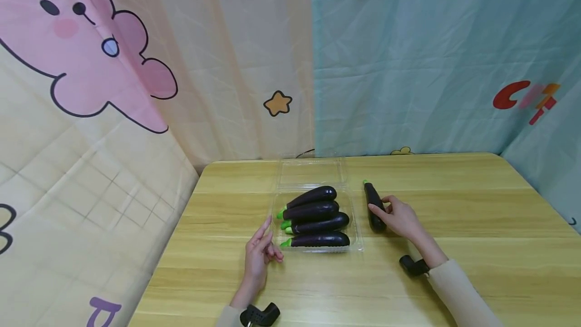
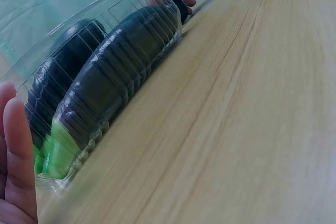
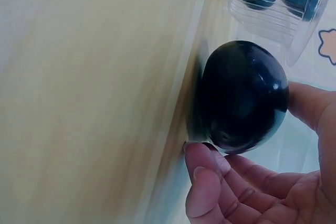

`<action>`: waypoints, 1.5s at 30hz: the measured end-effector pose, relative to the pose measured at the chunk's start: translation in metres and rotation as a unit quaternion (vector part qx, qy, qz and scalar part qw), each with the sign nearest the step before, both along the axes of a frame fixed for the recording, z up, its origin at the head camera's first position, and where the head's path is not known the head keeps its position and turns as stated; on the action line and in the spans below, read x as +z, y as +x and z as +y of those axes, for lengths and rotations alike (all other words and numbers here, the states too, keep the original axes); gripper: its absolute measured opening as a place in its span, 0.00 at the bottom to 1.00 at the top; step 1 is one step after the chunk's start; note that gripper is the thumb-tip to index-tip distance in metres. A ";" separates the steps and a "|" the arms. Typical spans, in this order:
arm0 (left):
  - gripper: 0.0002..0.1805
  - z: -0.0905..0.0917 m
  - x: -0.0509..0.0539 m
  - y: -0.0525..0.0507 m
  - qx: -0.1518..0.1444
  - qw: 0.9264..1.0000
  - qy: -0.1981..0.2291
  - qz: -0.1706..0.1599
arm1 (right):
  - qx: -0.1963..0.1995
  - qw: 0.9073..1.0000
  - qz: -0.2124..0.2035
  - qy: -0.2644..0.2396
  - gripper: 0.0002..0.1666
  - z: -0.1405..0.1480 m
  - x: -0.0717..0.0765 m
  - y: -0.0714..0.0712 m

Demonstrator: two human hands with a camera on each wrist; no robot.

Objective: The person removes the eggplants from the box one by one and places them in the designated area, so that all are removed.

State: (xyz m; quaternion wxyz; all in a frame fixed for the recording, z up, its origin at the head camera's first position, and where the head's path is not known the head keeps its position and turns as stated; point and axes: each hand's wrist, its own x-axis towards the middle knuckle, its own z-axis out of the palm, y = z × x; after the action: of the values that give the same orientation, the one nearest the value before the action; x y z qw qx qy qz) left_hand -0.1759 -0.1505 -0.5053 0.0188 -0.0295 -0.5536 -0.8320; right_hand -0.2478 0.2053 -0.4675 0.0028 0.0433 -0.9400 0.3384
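Dark purple eggplants [image 1: 317, 211], several of them with green stems to the left, lie side by side in a clear plastic container [image 1: 357, 242]. Right of it, another eggplant [image 1: 373, 200] lies lengthwise on the table, stem end away from me. My right hand [image 1: 400, 219] holds this one between thumb and fingers near its thick end; the right wrist view shows the rounded end of the eggplant [image 3: 244, 95] close up. At the container's left edge is my left hand [image 1: 258, 256], fingers loosely extended and holding nothing. Whether it touches the plastic I cannot tell.
The container's clear lid [image 1: 312, 173] lies opened back toward the table's far edge. Wood-grain table [image 1: 218, 211] surface extends on both sides. A printed curtain [image 1: 240, 64] hangs behind and along the sides. A black wrist camera [image 1: 260, 314] sits on each arm.
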 end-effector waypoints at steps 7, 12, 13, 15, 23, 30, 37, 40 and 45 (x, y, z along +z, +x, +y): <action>0.28 0.000 0.000 0.000 -0.003 1.000 0.001 0.000 | -0.006 1.000 -0.020 0.008 0.44 0.003 0.001 0.003; 0.28 0.000 0.000 0.000 -0.003 1.000 0.000 0.003 | -0.003 1.000 -0.021 0.015 0.45 0.005 0.001 0.003; 0.28 0.000 -0.001 0.000 -0.002 1.000 0.000 0.003 | -0.002 1.000 -0.020 0.017 0.45 0.006 0.001 0.003; 0.28 0.000 -0.001 0.000 -0.002 1.000 0.000 0.003 | -0.001 1.000 -0.018 0.018 0.44 0.006 0.002 0.004; 0.28 -0.001 -0.001 0.000 -0.005 1.000 0.002 -0.003 | -0.007 1.000 -0.001 0.008 0.43 0.005 0.004 0.006; 0.28 -0.001 -0.001 0.000 -0.006 1.000 0.003 -0.002 | -0.021 0.998 0.059 0.003 0.41 -0.003 0.016 0.010; 0.28 0.000 0.001 0.000 -0.001 1.000 0.003 -0.008 | -0.009 0.991 0.129 -0.020 0.30 -0.020 0.032 0.017; 0.27 0.001 0.002 0.000 0.001 1.000 0.003 -0.010 | -0.006 0.984 0.173 -0.044 0.24 -0.028 0.035 0.020; 0.27 0.001 0.003 0.001 0.003 1.000 0.001 -0.012 | 0.010 0.964 0.253 -0.079 0.15 -0.039 0.042 0.024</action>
State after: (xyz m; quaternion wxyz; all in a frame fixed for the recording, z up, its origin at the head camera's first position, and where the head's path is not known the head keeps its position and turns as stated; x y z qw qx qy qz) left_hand -0.1753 -0.1496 -0.5023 0.0144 -0.0176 -0.5532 -0.8327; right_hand -0.2239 0.1661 -0.4256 0.2401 0.1366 -0.8785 0.3897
